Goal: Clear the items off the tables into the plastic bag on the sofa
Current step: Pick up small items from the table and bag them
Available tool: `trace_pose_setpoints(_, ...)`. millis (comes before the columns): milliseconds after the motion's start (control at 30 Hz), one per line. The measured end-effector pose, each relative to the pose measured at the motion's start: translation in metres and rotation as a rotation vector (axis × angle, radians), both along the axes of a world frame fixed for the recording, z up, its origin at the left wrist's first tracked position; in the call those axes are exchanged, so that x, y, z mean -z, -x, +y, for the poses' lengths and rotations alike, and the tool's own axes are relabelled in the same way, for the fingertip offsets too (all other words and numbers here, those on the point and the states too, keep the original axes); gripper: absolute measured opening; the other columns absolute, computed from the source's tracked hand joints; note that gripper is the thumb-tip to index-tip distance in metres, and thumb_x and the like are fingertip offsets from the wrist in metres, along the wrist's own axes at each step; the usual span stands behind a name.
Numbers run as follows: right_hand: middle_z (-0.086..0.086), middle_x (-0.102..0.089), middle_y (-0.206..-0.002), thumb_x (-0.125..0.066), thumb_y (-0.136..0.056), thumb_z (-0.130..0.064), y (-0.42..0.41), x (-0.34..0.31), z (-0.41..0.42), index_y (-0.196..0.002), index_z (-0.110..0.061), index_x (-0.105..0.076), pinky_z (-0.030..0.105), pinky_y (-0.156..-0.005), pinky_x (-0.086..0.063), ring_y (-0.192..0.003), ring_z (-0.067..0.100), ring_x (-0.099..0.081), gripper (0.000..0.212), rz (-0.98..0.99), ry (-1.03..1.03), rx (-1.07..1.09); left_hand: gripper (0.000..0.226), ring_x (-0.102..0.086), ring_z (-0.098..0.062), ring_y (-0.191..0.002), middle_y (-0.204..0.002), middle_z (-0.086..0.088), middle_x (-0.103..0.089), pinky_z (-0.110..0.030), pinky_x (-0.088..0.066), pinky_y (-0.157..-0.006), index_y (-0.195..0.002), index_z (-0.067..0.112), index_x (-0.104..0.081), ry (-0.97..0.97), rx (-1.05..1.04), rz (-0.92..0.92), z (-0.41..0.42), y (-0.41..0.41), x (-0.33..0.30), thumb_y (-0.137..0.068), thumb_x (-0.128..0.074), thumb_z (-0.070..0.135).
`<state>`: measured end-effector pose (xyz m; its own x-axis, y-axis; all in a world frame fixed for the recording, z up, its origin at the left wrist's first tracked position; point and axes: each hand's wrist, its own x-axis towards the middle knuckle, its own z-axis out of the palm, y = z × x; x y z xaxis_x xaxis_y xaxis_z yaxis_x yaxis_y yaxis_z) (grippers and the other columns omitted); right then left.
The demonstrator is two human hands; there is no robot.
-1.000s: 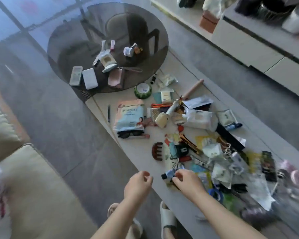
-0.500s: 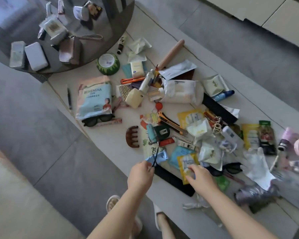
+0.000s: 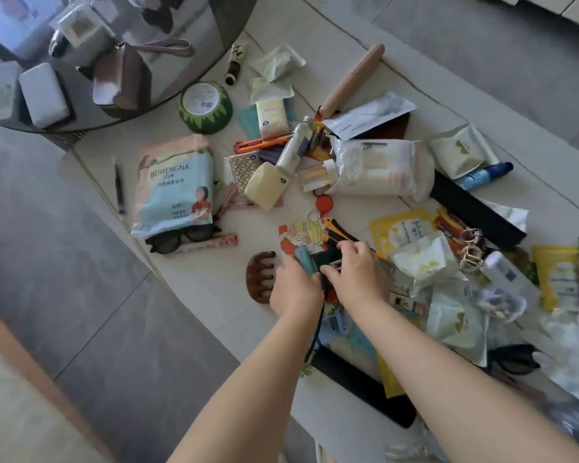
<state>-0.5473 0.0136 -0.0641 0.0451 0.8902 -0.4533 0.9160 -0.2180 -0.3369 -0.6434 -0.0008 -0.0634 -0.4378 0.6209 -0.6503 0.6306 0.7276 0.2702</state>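
Bare table strip (image 3: 194,279) left of brown claw clip (image 3: 260,277) open; right side apparently packed with packets (image 3: 428,259).

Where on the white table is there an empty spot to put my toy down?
Bare tabletop lies along the near edge, between the black sunglasses and the brown claw-shaped hair clip. Another free strip runs along the far edge, beyond the pink ribbed tube. From the middle rightward it is crowded with packets, where both hands work.

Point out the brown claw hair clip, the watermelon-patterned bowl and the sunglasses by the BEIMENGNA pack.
brown claw hair clip (image 3: 260,276), head view, its curved back.
watermelon-patterned bowl (image 3: 205,108), head view, its labelled base.
sunglasses (image 3: 181,238), head view, a dark lens.
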Motion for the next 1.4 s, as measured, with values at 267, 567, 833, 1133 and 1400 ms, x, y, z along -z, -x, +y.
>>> trace_pose_setpoints(267,0.008,-0.046,-0.127,-0.064,-0.086,-0.039,0.006,-0.002,0.002,-0.128,-0.018,-0.040,0.033,-0.080,-0.047,-0.119,0.025,-0.041,0.053,-0.012,-0.002,-0.055,0.032,-0.063,-0.022,-0.090,-0.105,-0.003,-0.062,-0.035,-0.053,-0.068,-0.112,0.015,-0.046,-0.025,-0.097,-0.088,0.003,0.009,0.004,-0.087,-0.062,0.027)
trace_pose_setpoints(567,0.005,-0.043,-0.122,-0.067,-0.084,-0.039,0.009,-0.010,0.000,-0.117,-0.013,-0.043,0.028,-0.069,-0.050,-0.100,0.019,-0.050,0.048,0.015,0.070,-0.108,0.024,-0.056,-0.016,-0.086,-0.103,0.000,-0.060,-0.024,-0.041,-0.060,-0.117,0.014,-0.053,-0.131,-0.202,-0.206,-0.025,0.068,-0.014,-0.093,-0.052,0.014)
trace_pose_setpoints(833,0.002,-0.050,-0.106,-0.064,-0.079,-0.032,-0.023,-0.026,-0.005,-0.103,-0.025,-0.054,0.029,-0.070,-0.042,-0.094,0.020,-0.050,0.028,0.292,0.139,0.117,0.026,-0.054,-0.028,-0.089,-0.115,-0.017,-0.051,-0.038,-0.050,-0.072,-0.115,0.005,-0.042,-0.028,-0.283,-0.147,-0.028,0.082,-0.015,-0.092,-0.044,0.017)
trace_pose_setpoints(1133,-0.008,-0.045,-0.113,-0.056,-0.084,-0.053,-0.028,-0.009,-0.024,-0.117,-0.039,-0.056,0.025,-0.066,-0.043,-0.087,0.013,-0.052,0.036,-0.105,0.202,-0.338,0.050,-0.055,-0.034,-0.102,-0.120,-0.012,-0.042,-0.045,-0.051,-0.083,-0.124,0.007,-0.038,-0.038,-0.276,0.035,-0.027,0.071,0.000,-0.090,-0.059,0.038)
trace_pose_setpoints(1400,-0.008,-0.053,-0.110,-0.058,-0.087,-0.038,-0.021,0.001,-0.027,-0.105,-0.032,-0.053,0.026,-0.064,-0.038,-0.095,0.015,-0.054,0.019,-0.195,0.022,-0.342,0.042,-0.056,-0.028,-0.101,-0.114,-0.010,-0.054,-0.038,-0.047,-0.072,-0.116,0.008,-0.045,-0.050,-0.319,-0.007,-0.025,0.078,0.015,-0.088,-0.064,0.033)
